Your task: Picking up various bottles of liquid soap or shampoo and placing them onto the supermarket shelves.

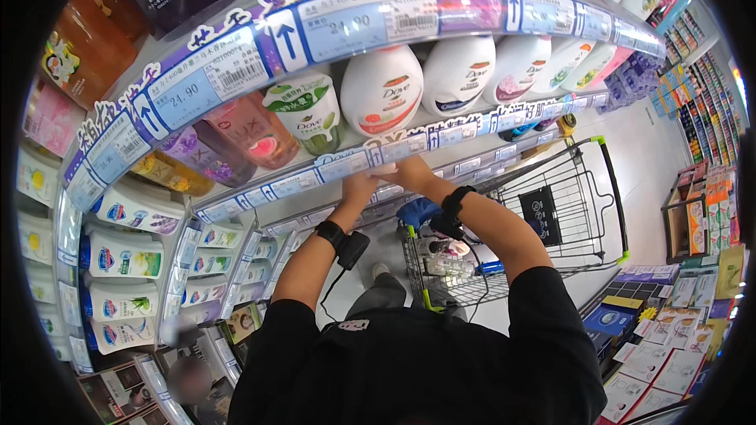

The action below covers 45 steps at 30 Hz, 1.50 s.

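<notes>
Both of my hands reach to a store shelf of body wash bottles. My left hand [359, 190] and my right hand [413, 174] meet just under the label strip [345, 166] of a middle shelf. Something pale shows between them, mostly hidden by the fingers and the strip; I cannot tell what it is. Above the strip stand white Dove bottles [383, 91], a green and white Dove bottle [307, 115] and a pink Lux bottle [254, 133]. Each wrist wears a black band, with a dark device and cable at the left one.
A wire shopping cart [555, 206] holding bottles and a blue item [418, 211] stands at my right. White Safeguard bottles [124, 257] fill shelves on the left. Boxed goods [661, 360] are stacked at lower right. A higher shelf edge [354, 20] juts out above the hands.
</notes>
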Tool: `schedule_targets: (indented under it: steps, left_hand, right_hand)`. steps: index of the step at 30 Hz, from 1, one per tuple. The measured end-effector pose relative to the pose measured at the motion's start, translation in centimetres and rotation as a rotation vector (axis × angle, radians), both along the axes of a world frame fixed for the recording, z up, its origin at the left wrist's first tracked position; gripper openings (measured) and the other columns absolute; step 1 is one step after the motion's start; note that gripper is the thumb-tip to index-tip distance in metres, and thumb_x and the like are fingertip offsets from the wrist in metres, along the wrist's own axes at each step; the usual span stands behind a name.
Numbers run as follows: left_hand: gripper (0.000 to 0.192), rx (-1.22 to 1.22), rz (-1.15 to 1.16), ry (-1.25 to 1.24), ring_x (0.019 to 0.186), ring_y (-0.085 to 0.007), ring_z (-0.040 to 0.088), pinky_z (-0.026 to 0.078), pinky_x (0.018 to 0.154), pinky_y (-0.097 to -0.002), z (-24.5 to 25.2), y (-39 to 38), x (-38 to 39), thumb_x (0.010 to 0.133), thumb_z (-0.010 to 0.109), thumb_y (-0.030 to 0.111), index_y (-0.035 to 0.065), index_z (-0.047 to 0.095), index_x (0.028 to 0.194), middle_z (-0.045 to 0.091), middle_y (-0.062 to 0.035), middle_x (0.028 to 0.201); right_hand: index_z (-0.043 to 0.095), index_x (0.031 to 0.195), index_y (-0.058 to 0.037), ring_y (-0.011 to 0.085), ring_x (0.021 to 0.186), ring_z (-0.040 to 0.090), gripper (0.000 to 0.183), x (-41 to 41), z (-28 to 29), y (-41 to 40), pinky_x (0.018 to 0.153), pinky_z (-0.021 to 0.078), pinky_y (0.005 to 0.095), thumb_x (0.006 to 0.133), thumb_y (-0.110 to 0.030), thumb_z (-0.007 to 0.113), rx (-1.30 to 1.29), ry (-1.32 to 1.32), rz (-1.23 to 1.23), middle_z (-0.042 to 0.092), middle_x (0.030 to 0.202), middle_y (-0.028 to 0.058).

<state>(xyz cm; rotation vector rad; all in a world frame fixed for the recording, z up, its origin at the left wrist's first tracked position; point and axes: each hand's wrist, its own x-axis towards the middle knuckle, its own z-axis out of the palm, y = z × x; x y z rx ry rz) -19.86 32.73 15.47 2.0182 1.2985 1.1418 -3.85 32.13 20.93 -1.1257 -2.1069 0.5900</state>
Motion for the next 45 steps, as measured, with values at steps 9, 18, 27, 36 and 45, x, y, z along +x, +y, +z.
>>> schedule_targets:
  steps: [9,18,27,36,45]
  left_hand:
    - [0.054,0.293,-0.193,0.214,0.099,-0.0267,0.053,0.038,0.087,-0.0398,4.3,-8.3,2.0,0.056,0.07,0.013,0.0085,0.056,0.108,0.058,-0.008,0.109]
    - [0.053,0.287,-0.467,0.094,0.087,-0.0245,0.057,0.041,0.079,-0.0384,11.6,-14.7,11.7,0.048,0.07,0.012,0.0058,0.06,0.1,0.061,-0.0076,0.097]
    - [0.051,-0.27,-0.522,0.153,0.091,-0.0276,0.057,0.042,0.081,-0.0378,2.9,-23.2,19.8,0.052,0.077,0.015,0.0089,0.06,0.1,0.062,-0.0079,0.097]
    - [0.046,-0.588,-0.271,0.281,0.089,-0.0281,0.06,0.048,0.076,-0.0351,-5.3,-27.5,21.6,0.056,0.074,0.009,0.0068,0.056,0.099,0.06,-0.0106,0.094]
    - [0.046,-0.597,-0.317,0.543,0.091,-0.0289,0.059,0.048,0.076,-0.0387,-11.2,-27.6,19.9,0.063,0.069,0.018,0.0116,0.052,0.106,0.06,-0.0098,0.102]
  right_hand:
    - [0.046,0.118,-0.0043,0.038,0.106,0.049,0.066,4.7,-0.1,-10.7,0.088,0.0437,0.0417,0.061,-0.017,0.075,0.17,0.091,0.027,0.047,0.117,0.0191]
    - [0.056,0.103,-0.0059,0.0283,0.078,0.059,0.052,14.4,7.3,-19.2,0.065,0.0496,0.0356,0.06,-0.028,0.077,0.266,0.116,-0.151,0.059,0.09,0.0102]
    - [0.049,0.109,-0.0054,0.0366,0.079,0.06,0.056,22.9,-0.8,-27.7,0.067,0.0485,0.0426,0.066,-0.034,0.071,-0.361,0.02,-0.117,0.059,0.095,0.0166]
    - [0.049,0.106,-0.0043,0.038,0.084,0.059,0.057,22.9,-11.7,-28.8,0.075,0.0471,0.044,0.063,-0.033,0.07,-0.498,0.11,-0.026,0.059,0.095,0.0207]
    - [0.05,0.101,-0.0024,0.0373,0.085,0.059,0.056,21.5,-16.0,-27.8,0.076,0.0474,0.0421,0.062,-0.035,0.072,-0.736,-0.065,0.025,0.061,0.091,0.021]
